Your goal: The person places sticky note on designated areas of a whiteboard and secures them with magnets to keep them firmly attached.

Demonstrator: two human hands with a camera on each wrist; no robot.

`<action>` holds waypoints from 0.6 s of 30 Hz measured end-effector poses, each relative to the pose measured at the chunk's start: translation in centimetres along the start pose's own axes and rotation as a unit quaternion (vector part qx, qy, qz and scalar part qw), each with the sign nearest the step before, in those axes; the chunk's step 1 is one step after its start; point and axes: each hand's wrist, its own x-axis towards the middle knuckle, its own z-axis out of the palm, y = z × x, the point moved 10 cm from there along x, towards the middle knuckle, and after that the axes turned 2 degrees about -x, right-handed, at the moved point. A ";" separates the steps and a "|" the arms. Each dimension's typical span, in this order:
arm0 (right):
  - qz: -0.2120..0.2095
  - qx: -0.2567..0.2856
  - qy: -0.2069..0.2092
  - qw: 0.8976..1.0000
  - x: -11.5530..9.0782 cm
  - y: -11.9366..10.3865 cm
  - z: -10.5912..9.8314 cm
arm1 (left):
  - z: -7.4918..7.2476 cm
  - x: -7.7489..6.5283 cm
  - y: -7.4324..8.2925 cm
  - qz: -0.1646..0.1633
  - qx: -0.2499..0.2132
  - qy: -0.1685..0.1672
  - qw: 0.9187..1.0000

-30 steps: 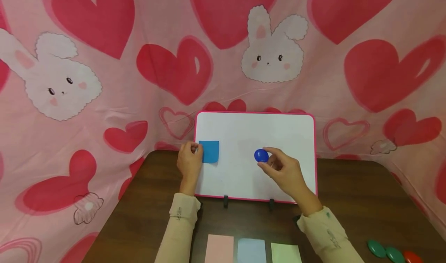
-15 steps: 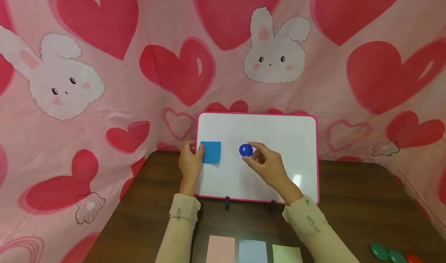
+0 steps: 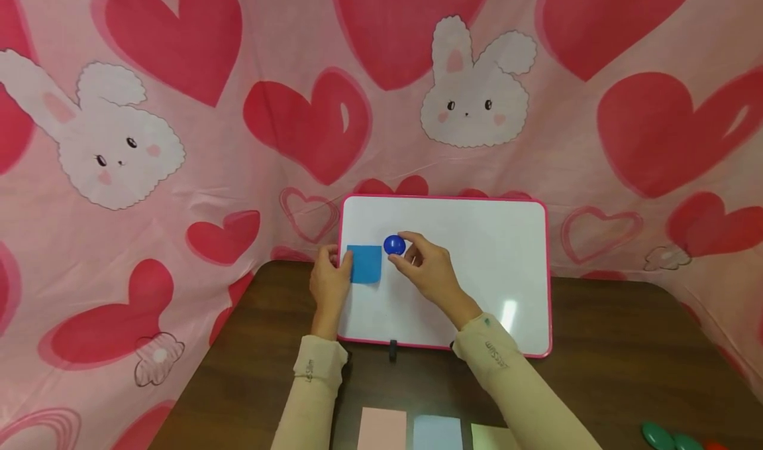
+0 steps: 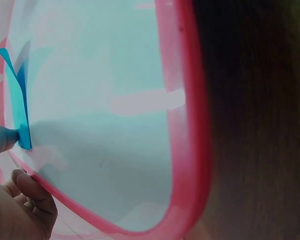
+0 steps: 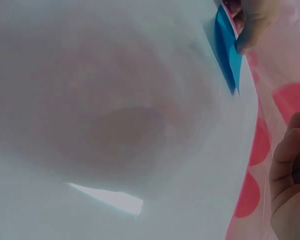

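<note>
One glossy, round blue disc (image 3: 394,245), pinched by right fingers (image 3: 419,240); left fingers (image 3: 347,263) hold blue note (image 3: 366,264).

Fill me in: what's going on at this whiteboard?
Someone is working at a pink-framed rectangular whiteboard on a dark wooden table. The left hand grips its left edge, thumb on a blue square paper note. The right hand pinches a round glossy blue disc by the note's upper right corner in the head view; can't tell whether it touches the board. Two glossy green discs sit at the table's near right.
</note>
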 end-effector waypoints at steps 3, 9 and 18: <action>0.001 -0.002 -0.009 1.000 0.4 0.0 1.2 | 0.0 0.0 0.0 -0.001 0.001 -0.001 1.000; -0.002 -0.020 -0.015 1.000 1.2 0.3 3.0 | 0.1 0.0 0.0 -0.007 0.007 -0.007 1.000; 0.018 -0.053 -0.028 0.998 2.3 1.3 4.9 | 0.0 0.1 0.1 0.001 0.008 -0.003 1.000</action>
